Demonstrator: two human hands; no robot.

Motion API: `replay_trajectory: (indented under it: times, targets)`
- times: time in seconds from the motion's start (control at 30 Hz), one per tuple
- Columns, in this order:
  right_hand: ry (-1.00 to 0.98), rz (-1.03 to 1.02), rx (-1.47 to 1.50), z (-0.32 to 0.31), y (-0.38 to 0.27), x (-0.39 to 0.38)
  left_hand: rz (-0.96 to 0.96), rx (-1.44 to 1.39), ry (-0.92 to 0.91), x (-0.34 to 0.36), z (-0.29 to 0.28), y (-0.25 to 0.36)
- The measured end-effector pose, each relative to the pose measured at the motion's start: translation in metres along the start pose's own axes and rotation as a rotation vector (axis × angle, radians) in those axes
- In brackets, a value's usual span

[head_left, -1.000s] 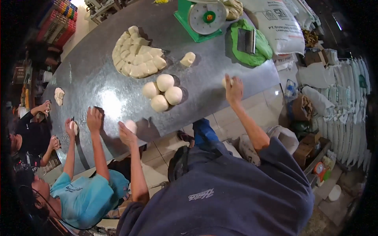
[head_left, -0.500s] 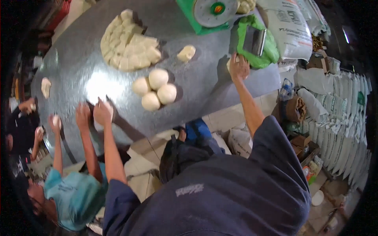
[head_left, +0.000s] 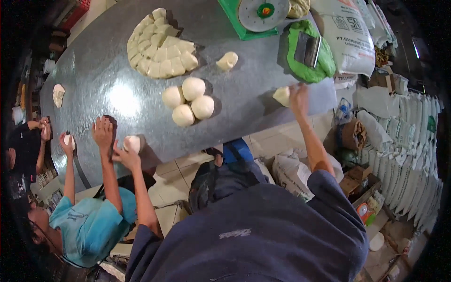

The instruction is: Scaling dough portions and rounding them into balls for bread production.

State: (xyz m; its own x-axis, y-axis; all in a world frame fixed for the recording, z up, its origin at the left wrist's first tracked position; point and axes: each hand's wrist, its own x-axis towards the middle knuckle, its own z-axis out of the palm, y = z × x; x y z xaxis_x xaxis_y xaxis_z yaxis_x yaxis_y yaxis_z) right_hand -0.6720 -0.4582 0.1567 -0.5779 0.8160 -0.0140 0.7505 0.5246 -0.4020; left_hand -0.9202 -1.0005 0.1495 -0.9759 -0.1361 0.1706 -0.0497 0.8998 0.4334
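My left hand [head_left: 128, 157] is at the table's near edge with its fingers apart, touching the underside of a pale dough piece [head_left: 133, 143] as seen in the picture. My right hand [head_left: 299, 97], blurred, is against another dough piece [head_left: 282, 96] at the right; its grip is unclear. Between them, further in, sit several smooth dough balls [head_left: 193, 89] in a cluster. Behind these lie a fan of cut dough portions [head_left: 157, 61] and a loose lump [head_left: 227, 60]. A metal scraper [head_left: 307, 49] rests on a green, soft-looking mass [head_left: 324, 66] beyond my right hand.
A green scale [head_left: 249, 21] stands at the back of the metal table [head_left: 84, 56], beside a white sack [head_left: 347, 42]. At the left, a co-worker in turquoise [head_left: 89, 225] and another in black [head_left: 28, 155] handle dough. Stacked sacks [head_left: 413, 155] line the right.
My right hand has moved down from beside the green mass, uncovering more of its dough piece. My left hand has shifted left since a second ago, its fingers now looser around the dough.
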Motion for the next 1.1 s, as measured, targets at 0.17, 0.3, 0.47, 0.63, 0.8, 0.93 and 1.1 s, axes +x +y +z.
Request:
replay_trajectory:
  times: [0.17, 0.3, 0.47, 0.63, 0.8, 0.93, 1.1]
  targets:
    - [0.311, -0.152, 0.314, 0.033, -0.005, 0.048, 0.058, -0.184, 0.160, 0.047, 0.059, -0.069]
    - [0.321, -0.167, 0.285, 0.058, -0.064, -0.023, 0.046, -0.192, 0.091, 0.002, 0.045, 0.035]
    - [0.248, -0.176, 0.240, 0.056, 0.008, -0.060, 0.493, -0.077, -0.097, -0.053, 0.006, 0.020]
    - [0.483, 0.035, 0.344, 0.057, -0.056, -0.039, 0.297, -0.276, 0.028, -0.037, 0.040, 0.041]
    - [0.526, 0.002, 0.313, 0.071, 0.003, -0.024, 0.153, -0.155, 0.074, -0.005, 0.043, 0.019]
    - [0.534, 0.091, 0.356, 0.079, -0.091, 0.030, 0.132, -0.307, 0.247, 0.053, 0.090, 0.064]
    - [0.326, -0.295, 0.324, 0.094, -0.149, -0.048, 0.430, -0.251, 0.096, -0.010, 0.072, 0.113]
